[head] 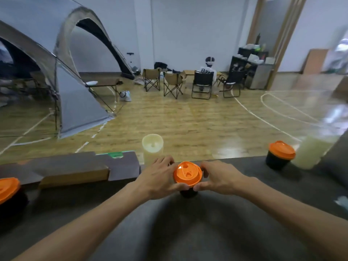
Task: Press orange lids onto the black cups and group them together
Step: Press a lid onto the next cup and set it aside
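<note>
A black cup (188,193) stands in the middle of the dark table (188,232) with an orange lid (187,174) on top. My left hand (160,178) wraps the lid's left rim and my right hand (218,178) wraps its right rim, thumbs under the front edge. The hands hide most of the cup. A second black cup with an orange lid (280,155) stands at the far right of the table. A third lidded black cup (9,193) sits at the left edge, partly cut off.
A cream pillar candle (152,147) stands just behind my left hand. A flat cardboard box (75,172) lies at the back left. A pale translucent bottle (308,153) stands beside the right cup. Beyond the table edge are a wooden floor, a tent, folding chairs and a seated person.
</note>
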A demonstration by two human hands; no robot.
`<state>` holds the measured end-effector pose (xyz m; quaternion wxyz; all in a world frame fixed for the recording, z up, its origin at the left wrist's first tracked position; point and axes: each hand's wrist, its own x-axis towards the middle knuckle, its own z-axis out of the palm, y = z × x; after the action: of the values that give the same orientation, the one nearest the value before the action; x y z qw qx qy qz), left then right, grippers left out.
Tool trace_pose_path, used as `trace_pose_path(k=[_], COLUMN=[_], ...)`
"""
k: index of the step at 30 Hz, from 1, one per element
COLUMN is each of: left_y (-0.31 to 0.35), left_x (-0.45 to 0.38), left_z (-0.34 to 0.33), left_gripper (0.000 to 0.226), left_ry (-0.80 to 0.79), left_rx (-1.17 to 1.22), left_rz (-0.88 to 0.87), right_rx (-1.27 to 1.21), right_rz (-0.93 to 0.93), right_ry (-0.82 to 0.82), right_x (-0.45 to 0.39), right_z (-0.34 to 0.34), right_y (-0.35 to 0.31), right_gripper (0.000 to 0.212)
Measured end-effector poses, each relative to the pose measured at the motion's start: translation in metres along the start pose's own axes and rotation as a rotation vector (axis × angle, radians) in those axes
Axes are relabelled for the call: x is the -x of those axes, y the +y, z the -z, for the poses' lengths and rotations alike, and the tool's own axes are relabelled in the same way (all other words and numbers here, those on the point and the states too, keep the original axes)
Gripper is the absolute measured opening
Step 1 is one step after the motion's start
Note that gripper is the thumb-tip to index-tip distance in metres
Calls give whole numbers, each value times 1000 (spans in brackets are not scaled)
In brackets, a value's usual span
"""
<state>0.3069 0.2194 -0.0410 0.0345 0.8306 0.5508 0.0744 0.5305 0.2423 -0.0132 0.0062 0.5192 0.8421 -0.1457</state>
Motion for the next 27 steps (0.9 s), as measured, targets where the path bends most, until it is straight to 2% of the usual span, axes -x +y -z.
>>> trace_pose_path(k=[5,11,19,23,27], left_y=[37,39,43,43,44], left_x=[-33,-42,-31,-32,-33], left_z=[-12,-27,-46,-57,-56], left_gripper=[82,86,96,96,95], left_ry=[-24,-23,-151,-154,-169], left_rx=[-17,-59,135,168,151], left_rz=[-53,-58,65,110,122], right_rx=[19,32,32,-48,-108], right_rz=[-79,-100,-83,-59,-62], right_ry=[-7,33,32,-59,-50], right_x=[16,10,12,11,-11], right_z=[-5,-16,-18,-5,3], right_y=[51,66,66,73,84], right_gripper=[63,65,65,50,36])
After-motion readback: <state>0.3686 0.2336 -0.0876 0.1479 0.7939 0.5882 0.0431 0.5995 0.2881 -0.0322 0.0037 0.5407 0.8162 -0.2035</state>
